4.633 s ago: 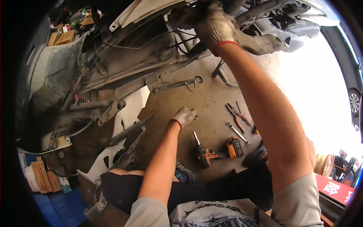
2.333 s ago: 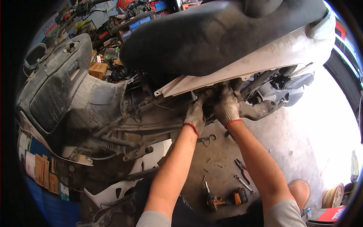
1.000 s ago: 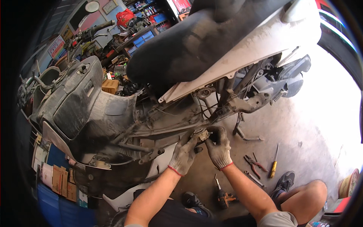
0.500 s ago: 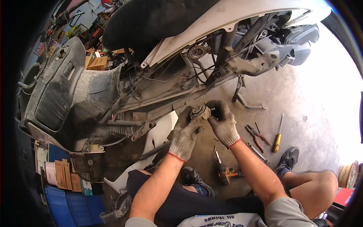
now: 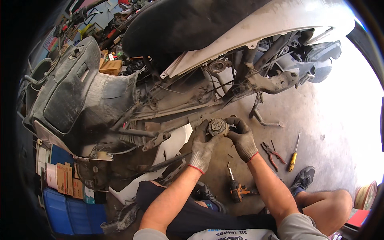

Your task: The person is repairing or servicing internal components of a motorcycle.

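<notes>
A small, round, grimy metal part (image 5: 218, 127) is held between my gloved hands, below the exposed frame (image 5: 236, 90) of a dusty, partly dismantled scooter. My left hand (image 5: 202, 148) is closed on its left side and my right hand (image 5: 243, 140) grips its right side. On the concrete floor lie an orange-and-black cordless drill (image 5: 238, 190), red-handled pliers (image 5: 273, 156) and a yellow-handled screwdriver (image 5: 292, 162). A similar round fitting (image 5: 218, 66) shows in the frame above my hands.
The scooter's black seat (image 5: 176, 32) and white side panel (image 5: 276, 28) span the top. A centre stand (image 5: 262, 116) reaches down right. A loose white panel (image 5: 168, 144), cardboard boxes (image 5: 64, 178) and blue bins (image 5: 72, 212) are at left; a spool (image 5: 364, 196) is at lower right.
Both hands have come down out of the scooter's frame, where they were earlier, with the round part between them. Since half a second ago they have shifted slightly right and down in view.
</notes>
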### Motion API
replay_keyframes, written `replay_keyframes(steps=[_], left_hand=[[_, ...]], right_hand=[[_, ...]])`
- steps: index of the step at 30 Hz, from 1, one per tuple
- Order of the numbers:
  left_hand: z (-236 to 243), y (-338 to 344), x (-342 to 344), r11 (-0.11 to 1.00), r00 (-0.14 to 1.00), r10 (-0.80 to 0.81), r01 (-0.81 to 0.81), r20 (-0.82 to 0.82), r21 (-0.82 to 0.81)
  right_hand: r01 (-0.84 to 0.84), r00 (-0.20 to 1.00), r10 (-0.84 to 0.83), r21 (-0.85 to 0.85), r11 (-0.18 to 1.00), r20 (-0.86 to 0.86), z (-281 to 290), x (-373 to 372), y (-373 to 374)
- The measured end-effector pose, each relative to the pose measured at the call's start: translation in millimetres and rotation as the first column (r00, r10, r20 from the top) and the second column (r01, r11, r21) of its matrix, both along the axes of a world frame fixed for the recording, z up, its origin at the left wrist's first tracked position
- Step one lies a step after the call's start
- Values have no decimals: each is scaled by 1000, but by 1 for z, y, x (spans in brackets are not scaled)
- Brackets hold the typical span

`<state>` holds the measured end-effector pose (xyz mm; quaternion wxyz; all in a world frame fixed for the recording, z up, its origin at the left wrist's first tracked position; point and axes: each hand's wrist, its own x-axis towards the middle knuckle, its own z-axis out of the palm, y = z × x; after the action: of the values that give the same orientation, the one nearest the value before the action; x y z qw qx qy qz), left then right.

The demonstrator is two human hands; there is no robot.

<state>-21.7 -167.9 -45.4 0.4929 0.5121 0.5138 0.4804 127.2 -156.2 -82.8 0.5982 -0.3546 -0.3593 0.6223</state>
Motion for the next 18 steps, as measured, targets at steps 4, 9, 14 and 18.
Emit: replay_keyframes(steps=[4, 9, 14, 18], left_hand=[[-16, 4, -4, 999, 999, 23, -23, 23, 31], [-19, 3, -3, 978, 959, 47, 12, -281, 206], [-16, 2, -4, 956, 882, 57, 86, -467, 280], [-16, 1, -4, 960, 848, 65, 90, -526, 264]], right_hand=[[-97, 967, 82, -52, 994, -243, -7, 2, 2], [-125, 905, 67, -113, 986, -421, -13, 3, 2], [-115, 906, 58, -111, 987, -419, -23, 0, 4], [-98, 915, 26, -158, 983, -403, -21, -3, 2]])
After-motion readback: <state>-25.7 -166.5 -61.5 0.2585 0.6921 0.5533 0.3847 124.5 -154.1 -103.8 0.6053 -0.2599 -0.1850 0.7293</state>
